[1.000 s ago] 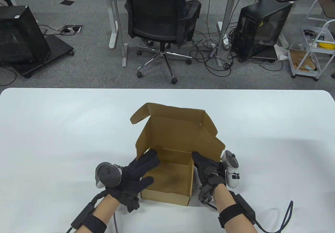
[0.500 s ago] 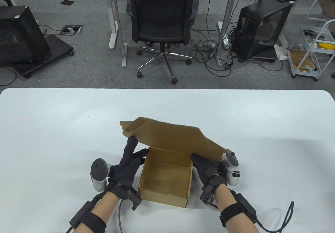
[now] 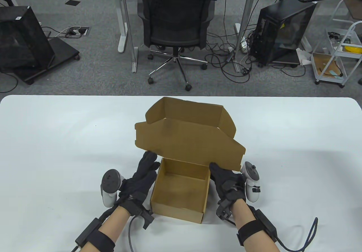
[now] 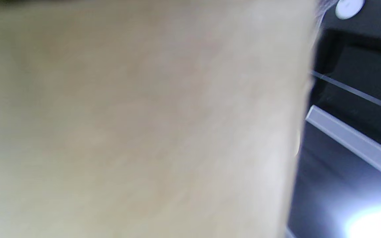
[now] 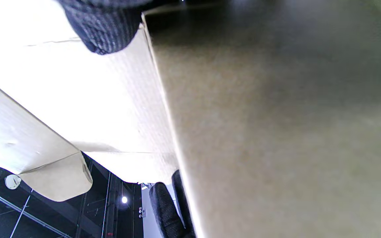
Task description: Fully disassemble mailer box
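Note:
The brown mailer box stands open on the white table, near the front edge. Its lid is raised and leans back, with side flaps and the front flap spread out. My left hand rests with its fingers stretched out along the box's left wall, fingertips under the lid's left edge. My right hand rests against the right wall, fingertips at its far top corner. The left wrist view shows only blurred cardboard. In the right wrist view a fingertip touches the cardboard.
Beyond the table's far edge stand an office chair, desk legs, a computer tower and a black cabinet on the floor. A white cart is at the far right.
The lid has swung up and back, away from me, and its front flap has unfolded. My left hand left the box's inside and now lies along the left wall. My right hand stayed put.

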A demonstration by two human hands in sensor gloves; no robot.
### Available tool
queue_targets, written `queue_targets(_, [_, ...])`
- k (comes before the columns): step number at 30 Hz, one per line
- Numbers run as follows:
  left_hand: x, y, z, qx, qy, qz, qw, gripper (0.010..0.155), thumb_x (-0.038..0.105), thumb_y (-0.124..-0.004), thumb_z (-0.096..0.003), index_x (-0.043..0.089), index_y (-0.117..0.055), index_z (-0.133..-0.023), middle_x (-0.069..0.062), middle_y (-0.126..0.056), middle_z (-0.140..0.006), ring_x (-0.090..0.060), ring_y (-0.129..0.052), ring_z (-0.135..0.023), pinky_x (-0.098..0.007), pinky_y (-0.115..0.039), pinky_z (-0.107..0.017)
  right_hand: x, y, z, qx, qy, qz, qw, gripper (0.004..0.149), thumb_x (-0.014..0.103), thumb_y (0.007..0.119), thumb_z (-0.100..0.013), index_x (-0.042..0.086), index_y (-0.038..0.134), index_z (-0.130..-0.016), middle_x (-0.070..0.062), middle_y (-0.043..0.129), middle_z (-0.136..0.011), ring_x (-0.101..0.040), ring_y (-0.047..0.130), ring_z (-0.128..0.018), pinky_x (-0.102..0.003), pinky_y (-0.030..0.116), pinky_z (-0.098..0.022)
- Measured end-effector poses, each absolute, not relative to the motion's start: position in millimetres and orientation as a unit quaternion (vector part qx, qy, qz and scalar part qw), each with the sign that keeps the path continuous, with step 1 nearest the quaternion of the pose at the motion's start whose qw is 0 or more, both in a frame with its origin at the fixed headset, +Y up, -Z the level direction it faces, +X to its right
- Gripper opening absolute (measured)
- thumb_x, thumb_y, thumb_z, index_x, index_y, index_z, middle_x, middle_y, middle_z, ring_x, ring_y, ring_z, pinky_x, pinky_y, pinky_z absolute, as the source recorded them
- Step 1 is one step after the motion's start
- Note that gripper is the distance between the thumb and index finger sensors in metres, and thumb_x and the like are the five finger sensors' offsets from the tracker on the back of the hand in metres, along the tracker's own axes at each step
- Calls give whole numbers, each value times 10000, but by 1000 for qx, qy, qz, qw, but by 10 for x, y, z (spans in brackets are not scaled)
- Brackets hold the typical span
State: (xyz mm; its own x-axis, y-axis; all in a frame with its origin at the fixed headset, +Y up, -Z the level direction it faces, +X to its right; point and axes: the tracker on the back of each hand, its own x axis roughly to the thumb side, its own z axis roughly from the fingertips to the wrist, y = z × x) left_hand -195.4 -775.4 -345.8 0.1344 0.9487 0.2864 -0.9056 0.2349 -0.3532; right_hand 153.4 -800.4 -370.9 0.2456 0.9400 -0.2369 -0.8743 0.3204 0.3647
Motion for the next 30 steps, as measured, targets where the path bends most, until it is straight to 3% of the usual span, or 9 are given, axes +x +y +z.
queue_targets(3, [-1899,-7757,-3451,-78,-231,612,752,754,630,-630,-564,308,-298,-1159,-151,-51,-1199,-438,-355,-1080,-654,-459,-697,1541,-8010,-3710,75,208,580,784,492,485,653,-568,390,533,-1035,75,594,-1090,-272,494,-1080,-626,236,-776])
queue_targets(11, [-1829,-7728,-3412,-127,-221,541,801,787,634,-655,-559,282,-290,-1160,-156,-23,-1184,-465,-266,-1072,-675,-355,-702,1592,-8004,-3717,43,199,610,765,533,518,612,-572,337,506,-1062,15,536,-1112,-306,421,-1082,-621,199,-752])
queue_targets(18, [-1837,-7685,-3381,-125,-193,492,840,756,631,-649,-568,334,-275,-1154,-183,-98,-1191,-484,-274,-1058,-676,-347,-690,1759,-7962,-3690,-1,153,623,768,692,567,598,-568,336,227,-1104,-31,298,-1158,-349,255,-1077,-612,174,-720])
queue_targets(21, [-1827,-7672,-3369,-121,-189,480,848,756,631,-648,-569,340,-261,-1150,-200,-123,-1192,-486,-297,-1056,-676,-360,-687,1850,-7870,-3632,-17,102,615,782,747,560,595,-573,369,60,-1058,3,60,-1138,-312,55,-1061,-584,93,-708])
queue_targets(24, [-1822,-7672,-3367,-123,-188,479,848,744,606,-647,-579,339,-249,-1148,-200,-131,-1192,-487,-307,-1053,-674,-362,-687,1937,-7658,-3557,-14,25,660,751,766,551,595,-574,376,14,-1041,24,-38,-1104,-282,-43,-1030,-563,38,-687])
queue_targets(28, [-1818,-7668,-3366,-128,-185,480,848,770,590,-671,-579,329,-214,-1141,-199,-148,-1193,-486,-324,-1052,-675,-372,-685,1971,-7362,-3452,35,-61,728,682,743,540,610,-568,359,79,-1056,25,-30,-1100,-279,-46,-1023,-563,28,-675])
queue_targets(30, [-1813,-7663,-3367,-132,-181,480,848,806,586,-689,-575,308,-177,-1132,-205,-160,-1191,-485,-337,-1051,-673,-376,-686,1903,-7229,-3395,72,-95,773,623,729,531,629,-557,347,147,-1072,13,59,-1123,-288,18,-1038,-566,66,-684])
